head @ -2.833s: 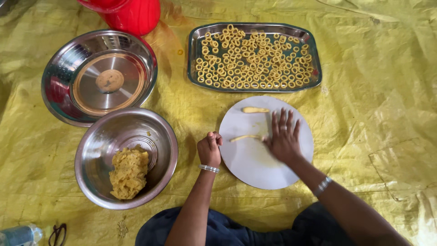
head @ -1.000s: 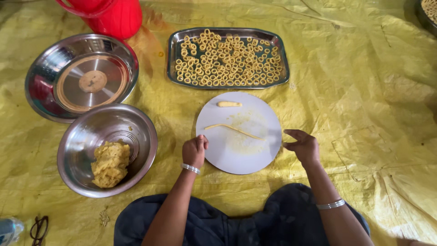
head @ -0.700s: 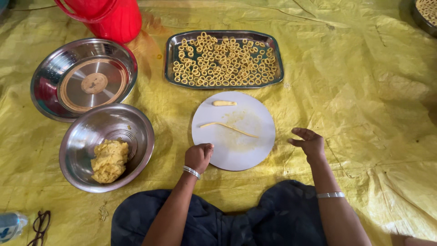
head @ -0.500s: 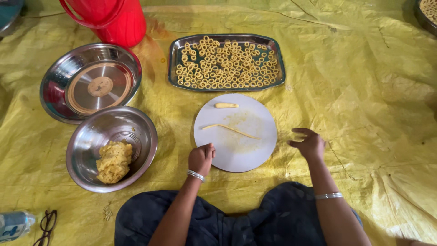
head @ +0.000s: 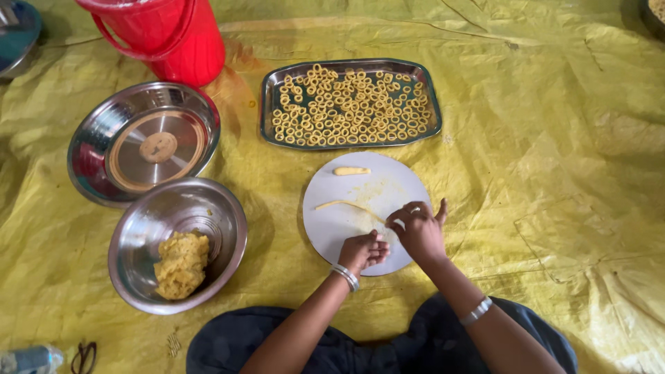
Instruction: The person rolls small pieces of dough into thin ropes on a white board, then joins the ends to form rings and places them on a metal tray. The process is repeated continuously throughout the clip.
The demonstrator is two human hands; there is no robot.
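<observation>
Right hand (head: pixel 418 232): curled over the near edge of the board, fingertips pinching the near end of the dough rope.
Left hand (head: pixel 363 251): loosely curled, resting on the board just beside the right hand; whether it grips anything cannot be told.
Dough rope (head: pixel 346 205): one thin, pale yellow strand, slightly curved, lying across the board's middle from left to the right fingertips.
Dough piece (head: pixel 352 171): one short, stubby roll at the board's far edge, apart from the rope.
Board (head: pixel 332 228): one round, flat, white disc, smeared with faint yellow traces.
Tray (head: pixel 267 104): one rectangular steel tray beyond the board, filled with many small dough rings in a single layer.
Bowl (head: pixel 138 228): one shiny steel bowl to the left, holding one lumpy yellow dough mass (head: pixel 180 264).
Plate (head: pixel 90 138): one wide steel dish behind the bowl, touching it.
Bucket (head: pixel 166 34): one red plastic pail at the far left.
Sheet (head: pixel 554 173): crinkled yellow plastic under everything.
</observation>
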